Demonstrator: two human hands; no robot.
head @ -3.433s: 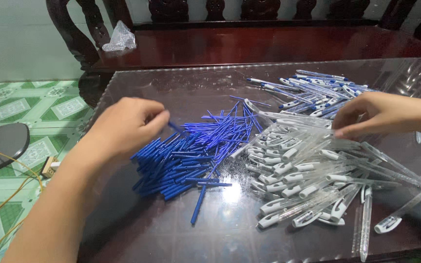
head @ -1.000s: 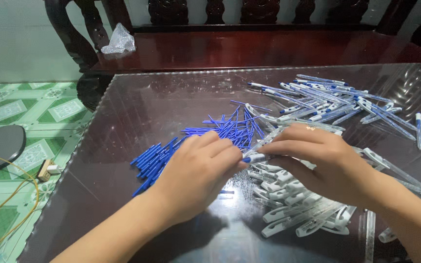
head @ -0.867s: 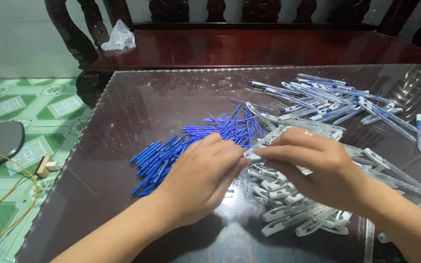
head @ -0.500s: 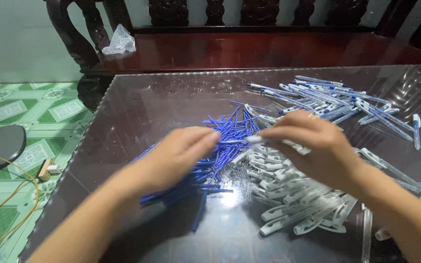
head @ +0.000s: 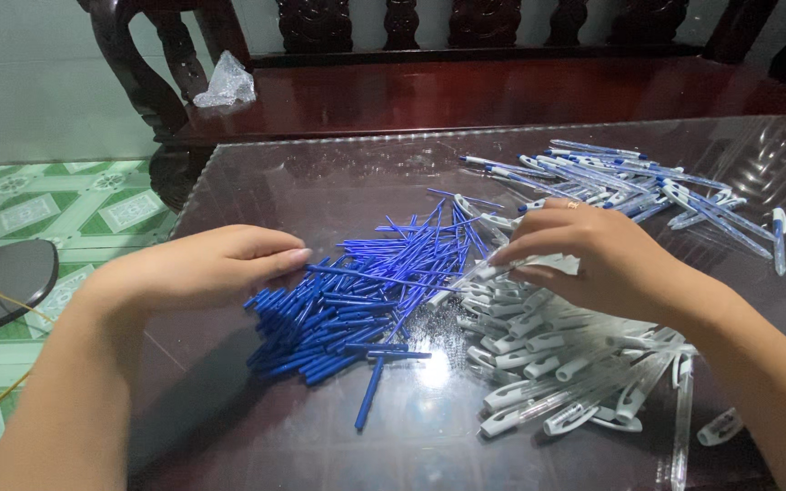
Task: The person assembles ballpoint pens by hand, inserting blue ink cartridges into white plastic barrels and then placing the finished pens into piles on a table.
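My left hand [head: 202,264] rests at the left edge of a pile of blue pen refills [head: 338,318] on the dark glass table top [head: 275,182]. Its fingertips pinch one thin blue refill [head: 384,277] that points right. My right hand [head: 593,259] holds a clear pen barrel [head: 493,271] with its end turned toward that refill. Under and in front of the right hand lies a heap of clear barrels with white clips [head: 548,373]. Whether the refill tip is inside the barrel I cannot tell.
Several assembled pens [head: 611,177] lie at the back right, and one loose pen [head: 778,238] near the right edge. Behind the table stands a dark wooden bench [head: 502,86] with a crumpled plastic bag [head: 226,82]. A fan base [head: 2,282] sits on the tiled floor, left.
My left hand has drawn back to the left with a refill. My right hand has stayed over the barrel heap, with its barrel turned toward the refill.
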